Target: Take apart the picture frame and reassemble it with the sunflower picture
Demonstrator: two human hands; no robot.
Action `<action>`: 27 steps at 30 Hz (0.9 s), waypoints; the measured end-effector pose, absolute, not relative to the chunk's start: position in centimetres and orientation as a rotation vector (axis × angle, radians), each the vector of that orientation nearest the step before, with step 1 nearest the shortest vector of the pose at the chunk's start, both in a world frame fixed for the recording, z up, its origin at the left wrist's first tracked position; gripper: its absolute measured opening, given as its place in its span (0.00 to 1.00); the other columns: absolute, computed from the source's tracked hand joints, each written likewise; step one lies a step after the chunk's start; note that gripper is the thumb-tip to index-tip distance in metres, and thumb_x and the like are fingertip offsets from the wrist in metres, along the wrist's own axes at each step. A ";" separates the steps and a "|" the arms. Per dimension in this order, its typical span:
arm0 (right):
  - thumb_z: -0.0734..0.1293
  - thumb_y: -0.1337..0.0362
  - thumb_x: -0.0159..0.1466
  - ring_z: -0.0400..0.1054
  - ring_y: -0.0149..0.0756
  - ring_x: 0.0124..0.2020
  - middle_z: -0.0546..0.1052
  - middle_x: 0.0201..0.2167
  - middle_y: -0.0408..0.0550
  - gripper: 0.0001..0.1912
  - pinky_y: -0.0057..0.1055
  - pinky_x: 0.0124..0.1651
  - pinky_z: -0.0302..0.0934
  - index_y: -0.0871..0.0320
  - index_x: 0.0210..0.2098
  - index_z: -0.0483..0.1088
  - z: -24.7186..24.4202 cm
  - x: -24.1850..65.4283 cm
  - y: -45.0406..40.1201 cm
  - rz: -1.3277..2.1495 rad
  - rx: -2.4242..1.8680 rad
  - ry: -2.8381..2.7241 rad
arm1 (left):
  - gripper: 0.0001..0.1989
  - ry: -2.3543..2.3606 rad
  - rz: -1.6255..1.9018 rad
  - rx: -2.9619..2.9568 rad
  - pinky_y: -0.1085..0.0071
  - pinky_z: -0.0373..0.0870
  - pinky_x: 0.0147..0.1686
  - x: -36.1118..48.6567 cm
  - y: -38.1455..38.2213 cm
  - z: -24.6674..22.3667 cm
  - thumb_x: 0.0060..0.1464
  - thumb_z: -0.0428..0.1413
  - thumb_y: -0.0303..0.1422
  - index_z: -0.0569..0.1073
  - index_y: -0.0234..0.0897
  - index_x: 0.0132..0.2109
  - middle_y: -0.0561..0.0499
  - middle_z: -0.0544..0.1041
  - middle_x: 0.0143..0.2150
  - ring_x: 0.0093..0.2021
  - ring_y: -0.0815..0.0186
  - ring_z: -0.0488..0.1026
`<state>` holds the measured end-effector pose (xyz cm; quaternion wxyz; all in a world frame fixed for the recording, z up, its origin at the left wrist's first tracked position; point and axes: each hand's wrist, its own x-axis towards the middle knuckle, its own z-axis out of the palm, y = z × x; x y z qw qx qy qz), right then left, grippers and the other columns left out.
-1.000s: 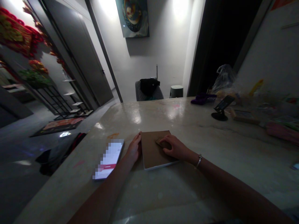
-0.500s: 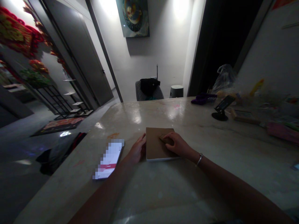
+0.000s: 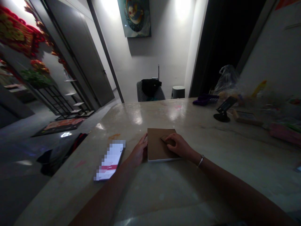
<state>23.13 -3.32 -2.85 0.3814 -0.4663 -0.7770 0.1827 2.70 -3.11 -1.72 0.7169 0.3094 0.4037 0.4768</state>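
A brown-covered notebook [image 3: 156,150] lies flat on the pale, glossy stone table, its white page edge facing me. My left hand [image 3: 139,151] grips its left edge; some of the fingers are hidden by the hand itself. On the right part of the cover rests my right hand [image 3: 176,145], with the fingers curled together. A small, thin dark shape [image 3: 162,138] shows at those fingertips, too dim to name. To the left of my left forearm is a phone [image 3: 112,157] with a lit, blurred screen.
At the right stands a black phone stand [image 3: 222,116], with a purple item [image 3: 204,99] behind it. A wooden frame [image 3: 246,117], plastic bags and a pink item [image 3: 283,133] crowd the right side. Beyond the far edge is a grey chair [image 3: 150,92].
Both hands stay at nearly the same spots on the notebook. Apart from a very slight shift of the view, I see no movement.
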 end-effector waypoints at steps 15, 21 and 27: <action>0.64 0.70 0.52 0.66 0.36 0.39 0.73 0.36 0.48 0.12 0.35 0.45 0.59 0.59 0.36 0.70 -3.5 24.0 -2.1 0.396 -1.303 -1.871 | 0.27 0.760 0.889 0.756 0.69 0.71 0.35 2.5 -3.3 -2.1 0.49 0.56 0.27 0.60 0.38 0.57 0.44 0.73 0.46 0.38 0.63 0.74; 0.64 0.71 0.52 0.67 0.37 0.40 0.74 0.37 0.49 0.12 0.36 0.46 0.59 0.59 0.37 0.70 -3.3 24.2 -2.1 0.397 -1.331 -1.858 | 0.25 0.737 0.866 0.822 0.67 0.69 0.40 2.7 -3.6 -2.0 0.46 0.59 0.27 0.64 0.34 0.53 0.41 0.73 0.47 0.44 0.59 0.72; 0.64 0.69 0.53 0.68 0.35 0.38 0.74 0.37 0.49 0.12 0.33 0.43 0.61 0.59 0.37 0.71 -3.1 24.1 -2.3 0.483 -1.367 -1.779 | 0.22 0.704 0.923 0.792 0.66 0.68 0.45 3.1 -3.8 -1.5 0.48 0.58 0.28 0.66 0.36 0.52 0.43 0.74 0.47 0.48 0.59 0.70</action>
